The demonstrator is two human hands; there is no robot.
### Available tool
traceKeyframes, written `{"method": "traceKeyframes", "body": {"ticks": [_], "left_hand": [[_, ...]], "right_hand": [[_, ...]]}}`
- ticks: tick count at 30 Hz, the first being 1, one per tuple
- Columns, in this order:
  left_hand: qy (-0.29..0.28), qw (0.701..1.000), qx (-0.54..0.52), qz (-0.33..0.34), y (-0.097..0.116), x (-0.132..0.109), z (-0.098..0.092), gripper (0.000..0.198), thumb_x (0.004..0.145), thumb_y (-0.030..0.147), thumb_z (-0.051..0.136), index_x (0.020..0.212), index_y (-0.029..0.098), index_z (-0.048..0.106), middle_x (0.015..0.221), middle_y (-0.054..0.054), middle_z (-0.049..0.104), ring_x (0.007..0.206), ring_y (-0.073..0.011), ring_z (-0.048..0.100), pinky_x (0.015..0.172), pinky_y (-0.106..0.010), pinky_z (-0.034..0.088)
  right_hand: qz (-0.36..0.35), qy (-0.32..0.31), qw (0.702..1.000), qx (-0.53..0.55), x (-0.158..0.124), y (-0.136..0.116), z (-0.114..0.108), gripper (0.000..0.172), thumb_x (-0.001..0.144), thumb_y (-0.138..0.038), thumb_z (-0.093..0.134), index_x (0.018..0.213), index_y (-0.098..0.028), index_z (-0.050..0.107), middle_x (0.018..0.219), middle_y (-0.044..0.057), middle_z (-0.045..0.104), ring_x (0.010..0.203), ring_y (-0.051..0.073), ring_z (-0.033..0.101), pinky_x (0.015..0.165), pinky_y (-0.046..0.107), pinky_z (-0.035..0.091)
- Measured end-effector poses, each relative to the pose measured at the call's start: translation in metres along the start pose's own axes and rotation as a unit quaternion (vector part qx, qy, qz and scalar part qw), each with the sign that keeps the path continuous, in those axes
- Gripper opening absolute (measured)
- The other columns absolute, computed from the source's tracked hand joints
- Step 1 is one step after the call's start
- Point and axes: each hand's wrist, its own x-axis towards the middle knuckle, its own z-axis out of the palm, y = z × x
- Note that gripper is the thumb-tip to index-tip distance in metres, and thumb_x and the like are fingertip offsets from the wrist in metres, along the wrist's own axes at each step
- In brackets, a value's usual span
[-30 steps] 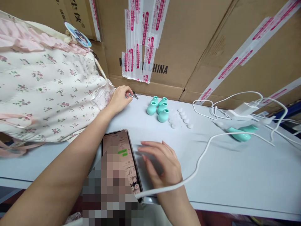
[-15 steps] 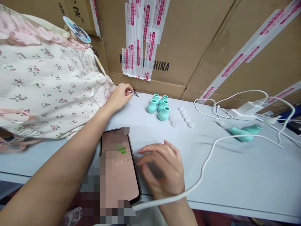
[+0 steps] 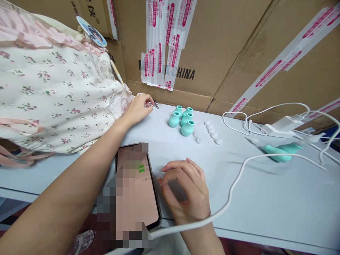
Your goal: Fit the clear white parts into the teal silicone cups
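Observation:
My left hand [image 3: 140, 108] reaches across to the back of the table beside a floral cloth bag [image 3: 66, 85]. Its fingers curl down onto a small bunch of metal keys [image 3: 156, 105], partly hidden under them. My right hand [image 3: 187, 189] hovers just right of a smartphone [image 3: 140, 205], fingers bent and apart, holding nothing. The phone's lit screen shows green message bubbles, with part of it blurred out. Behind the hands stand several small mint-green vase-shaped pieces [image 3: 187, 128], next to several small white round pieces [image 3: 213, 131].
A white cable [image 3: 231, 194] loops over the table in front of my right wrist. At the right lie more mint-green pieces [image 3: 277, 154] and a white charger [image 3: 284, 124] with cords. Taped cardboard boxes [image 3: 212, 46] wall off the back of the light table [image 3: 265, 198].
The whole view has shifted slightly, so most things sit a little further right. My right hand's fingers have bent a bit more. My left hand stays at the keys.

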Motion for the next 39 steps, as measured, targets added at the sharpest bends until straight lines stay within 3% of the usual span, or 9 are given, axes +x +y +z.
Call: {"method": "traceKeyframes", "body": {"ticks": [8,27,34,39], "left_hand": [[0.014,1.000,-0.014,-0.013,0.000,-0.001,-0.001,0.028,0.069,0.010,0.042,0.094,0.015,0.055,0.069,-0.001,0.049,0.071,-0.0146,0.046,0.067,-0.027,0.034],[0.001,1.000,0.010,-0.009,0.001,-0.001,0.000,0.024,0.070,0.012,0.045,0.092,0.015,0.055,0.080,-0.004,0.048,0.079,-0.0162,0.045,0.075,-0.030,0.036],[0.009,1.000,0.009,-0.002,-0.002,-0.001,0.002,0.023,0.072,0.010,0.041,0.088,0.016,0.056,0.077,-0.003,0.049,0.075,-0.0150,0.045,0.070,-0.029,0.034],[0.005,1.000,0.006,-0.009,-0.001,-0.002,0.000,0.024,0.070,0.009,0.041,0.087,0.015,0.056,0.072,-0.002,0.048,0.073,-0.0149,0.045,0.068,-0.028,0.033]], "right_hand": [[0.010,0.001,0.999,0.038,0.001,-0.002,0.002,0.014,0.073,-0.008,0.057,0.071,-0.021,0.053,0.079,-0.006,0.059,0.077,0.009,0.055,0.098,0.032,0.023],[-0.021,-0.006,0.999,0.043,-0.002,0.002,0.007,0.016,0.079,-0.009,0.048,0.073,-0.022,0.055,0.086,-0.004,0.059,0.076,0.008,0.054,0.101,0.033,0.023],[-0.057,-0.075,0.996,-0.009,0.002,0.002,-0.002,0.014,0.078,-0.010,0.053,0.074,-0.023,0.057,0.087,-0.005,0.061,0.074,0.009,0.055,0.102,0.033,0.020],[-0.041,-0.028,0.999,0.014,0.000,0.000,0.005,0.012,0.079,-0.011,0.049,0.072,-0.020,0.053,0.073,-0.006,0.059,0.065,0.009,0.051,0.100,0.034,0.023]]}}
